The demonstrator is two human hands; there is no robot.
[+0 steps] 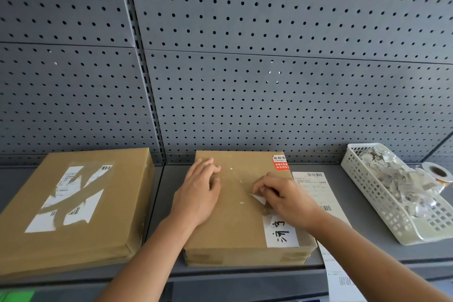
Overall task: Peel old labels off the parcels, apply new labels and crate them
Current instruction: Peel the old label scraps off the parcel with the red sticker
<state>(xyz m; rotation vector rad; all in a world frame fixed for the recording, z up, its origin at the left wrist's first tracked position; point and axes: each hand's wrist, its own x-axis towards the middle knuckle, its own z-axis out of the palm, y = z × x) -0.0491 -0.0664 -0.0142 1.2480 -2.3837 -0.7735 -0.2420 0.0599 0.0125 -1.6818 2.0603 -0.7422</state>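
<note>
wall: grey pegboard panels [269, 32] | upright: slotted steel post [144, 81] | surface: grey metal shelf [367, 247]

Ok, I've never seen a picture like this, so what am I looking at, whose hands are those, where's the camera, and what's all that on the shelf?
There is no machine here. These are a person's two bare hands, and the single picture comes from a camera worn on their head, looking forward and down. A grey shelf with a pegboard wall behind it holds two flat cardboard parcels. The left hand lies flat on the middle parcel. The right hand has its grip on a white label scrap, pinching it on that parcel's top. The left parcel bears torn label remains. Right of the middle parcel lies a printed label sheet, then a white basket of peeled scraps, with a roll beside it.
</note>
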